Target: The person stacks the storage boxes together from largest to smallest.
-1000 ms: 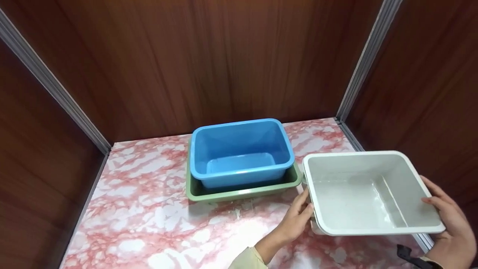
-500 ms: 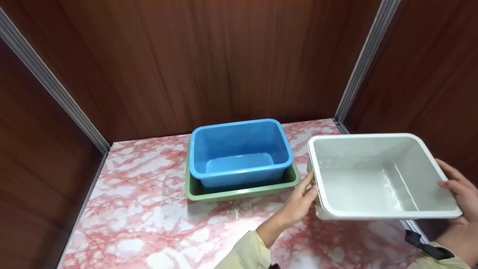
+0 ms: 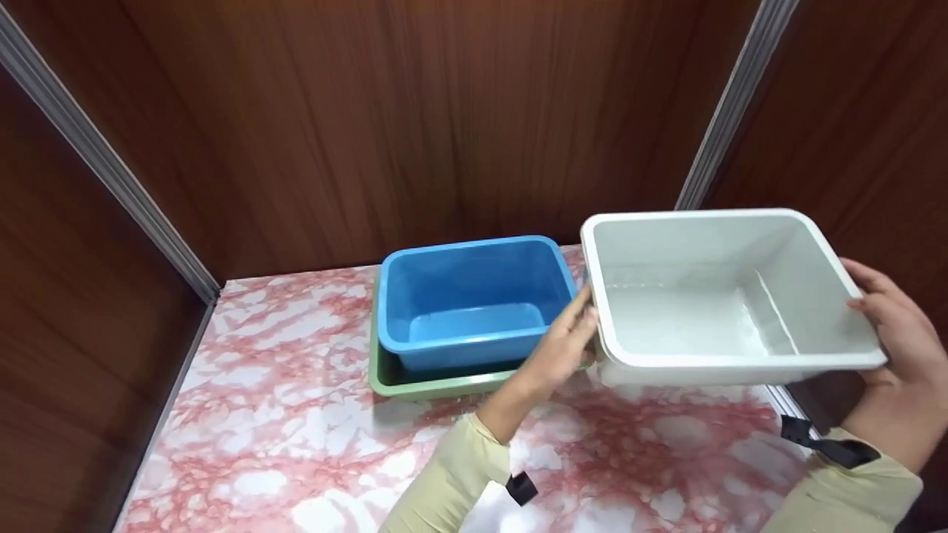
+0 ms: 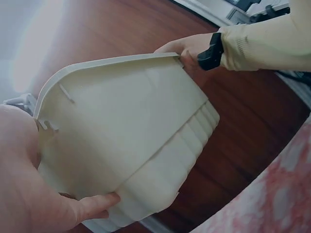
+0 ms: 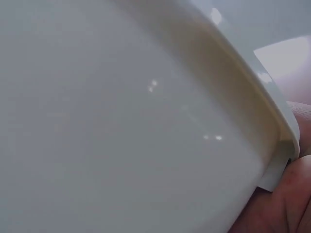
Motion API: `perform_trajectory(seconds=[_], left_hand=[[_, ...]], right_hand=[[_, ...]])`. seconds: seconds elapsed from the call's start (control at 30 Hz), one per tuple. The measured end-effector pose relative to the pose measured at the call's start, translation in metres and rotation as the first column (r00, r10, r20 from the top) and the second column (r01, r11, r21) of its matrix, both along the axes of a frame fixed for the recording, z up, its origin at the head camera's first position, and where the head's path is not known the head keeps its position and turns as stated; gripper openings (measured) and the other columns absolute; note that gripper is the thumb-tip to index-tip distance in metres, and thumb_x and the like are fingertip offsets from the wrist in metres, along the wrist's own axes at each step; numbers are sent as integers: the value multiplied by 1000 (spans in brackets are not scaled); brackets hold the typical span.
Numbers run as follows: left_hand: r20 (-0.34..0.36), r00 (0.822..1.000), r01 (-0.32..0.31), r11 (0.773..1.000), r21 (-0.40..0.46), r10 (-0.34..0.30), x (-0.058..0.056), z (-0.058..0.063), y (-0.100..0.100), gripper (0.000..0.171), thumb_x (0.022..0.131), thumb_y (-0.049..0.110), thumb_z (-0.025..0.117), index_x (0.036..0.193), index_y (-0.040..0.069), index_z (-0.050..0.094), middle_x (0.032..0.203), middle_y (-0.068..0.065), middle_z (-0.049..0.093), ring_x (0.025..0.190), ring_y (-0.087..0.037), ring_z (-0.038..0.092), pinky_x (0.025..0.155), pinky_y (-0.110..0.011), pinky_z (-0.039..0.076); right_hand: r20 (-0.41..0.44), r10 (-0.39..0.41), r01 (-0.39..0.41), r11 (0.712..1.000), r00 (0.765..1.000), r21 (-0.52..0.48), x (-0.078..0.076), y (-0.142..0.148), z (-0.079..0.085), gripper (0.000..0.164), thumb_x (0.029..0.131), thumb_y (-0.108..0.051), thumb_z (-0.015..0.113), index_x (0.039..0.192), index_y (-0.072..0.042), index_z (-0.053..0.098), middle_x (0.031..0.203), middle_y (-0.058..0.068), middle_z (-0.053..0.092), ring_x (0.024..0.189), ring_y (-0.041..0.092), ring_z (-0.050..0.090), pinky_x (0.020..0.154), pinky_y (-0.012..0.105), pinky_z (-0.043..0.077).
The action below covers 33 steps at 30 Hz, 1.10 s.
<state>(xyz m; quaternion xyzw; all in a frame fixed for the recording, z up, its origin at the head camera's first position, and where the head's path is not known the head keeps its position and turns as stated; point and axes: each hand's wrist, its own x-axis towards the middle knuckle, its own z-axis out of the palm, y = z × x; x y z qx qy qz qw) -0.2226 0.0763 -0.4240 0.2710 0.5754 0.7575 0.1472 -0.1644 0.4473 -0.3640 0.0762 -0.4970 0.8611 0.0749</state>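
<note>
A white plastic tub (image 3: pixel 689 311) is held up above the table at the right, its open top tilted toward the head camera. At its left end my left hand (image 3: pixel 559 344) grips the wall just under the rim. My right hand (image 3: pixel 900 326) grips the opposite end, the thumb over the rim on the inside. The left wrist view shows the tub's ribbed outer side (image 4: pixel 131 116), with a finger spread along its wall. In the right wrist view the white wall (image 5: pixel 121 121) fills most of the picture. A blue tub (image 3: pixel 474 296) sits inside a green tub (image 3: pixel 444 386), left of the white one.
The table (image 3: pixel 259 414) has a red and white marbled top. Dark brown wood panels (image 3: pixel 415 133) enclose it at the back and both sides, with grey metal strips (image 3: pixel 118 163) at the corners.
Both hands have raised the white tub; it first shifted right, then back left, and now overlaps the right edge of the blue and green tubs in view. Those two have not moved.
</note>
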Motion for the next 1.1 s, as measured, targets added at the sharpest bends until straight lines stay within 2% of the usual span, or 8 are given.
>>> perform_trajectory(seconds=[0.17, 0.3, 0.43, 0.57, 0.67, 0.77, 0.9, 1.1], left_hand=[[-17, 999, -35, 999, 6, 35, -8, 10, -21, 54, 106, 31, 33, 157, 28, 14, 156, -2, 25, 130, -28, 44, 89, -49, 48], [-30, 998, -58, 998, 31, 59, -15, 15, -42, 54, 106, 30, 33, 157, 28, 14, 152, -4, 33, 127, -38, 46, 86, -51, 49], [-43, 996, -77, 996, 45, 79, -22, 22, -66, 54, 106, 31, 34, 157, 27, 16, 144, -7, 44, 123, -38, 50, 84, -50, 51], [-70, 991, -108, 994, 30, 110, -32, 33, -94, 54, 106, 34, 34, 156, 25, 19, 149, -4, 39, 126, -31, 48, 86, -51, 50], [-94, 986, -140, 990, -3, 139, -38, 40, -114, 54, 105, 36, 34, 156, 27, 19, 154, 1, 31, 125, -32, 49, 87, -52, 49], [-101, 983, -159, 987, -26, 155, -43, 44, -134, 54, 105, 38, 34, 156, 30, 19, 154, 1, 31, 121, -38, 52, 88, -55, 47], [-105, 980, -170, 985, -29, 166, -46, 47, -157, 54, 104, 40, 35, 156, 32, 21, 153, 1, 32, 118, -41, 53, 88, -57, 47], [-77, 980, -187, 982, -18, 185, -50, 46, -187, 56, 104, 40, 37, 156, 29, 20, 155, -4, 27, 119, -44, 52, 88, -59, 46]], right_hand=[[53, -35, 28, 990, 998, 135, -14, -23, 16, 41, 97, 7, 34, 131, -10, 50, 103, 9, 63, 82, 24, 65, 63, 35, 55], [83, -58, 39, 978, 995, 206, -27, -45, 28, 39, 96, 4, 42, 132, -12, 45, 102, 7, 61, 79, 22, 65, 61, 34, 55], [75, -73, 51, 962, 995, 267, -40, -69, 39, 39, 95, 3, 44, 131, -13, 43, 100, 7, 59, 76, 21, 65, 59, 32, 55], [84, -88, 62, 959, 993, 275, -56, -97, 48, 41, 94, 4, 44, 130, -14, 44, 99, 8, 59, 75, 21, 65, 60, 32, 54], [98, -87, 59, 963, 991, 263, -67, -117, 52, 42, 92, 4, 45, 130, -14, 43, 103, 9, 57, 77, 22, 65, 62, 34, 55], [109, -106, 67, 948, 988, 313, -76, -135, 56, 43, 92, 3, 46, 130, -16, 44, 108, 10, 54, 80, 21, 64, 63, 34, 55], [89, -111, 71, 929, 990, 363, -88, -157, 58, 43, 90, 3, 46, 129, -15, 43, 116, 10, 47, 87, 20, 61, 68, 32, 54], [75, -57, 27, 935, 996, 353, -101, -189, 59, 46, 88, 8, 45, 129, -10, 39, 119, 13, 42, 96, 24, 55, 72, 31, 53]])
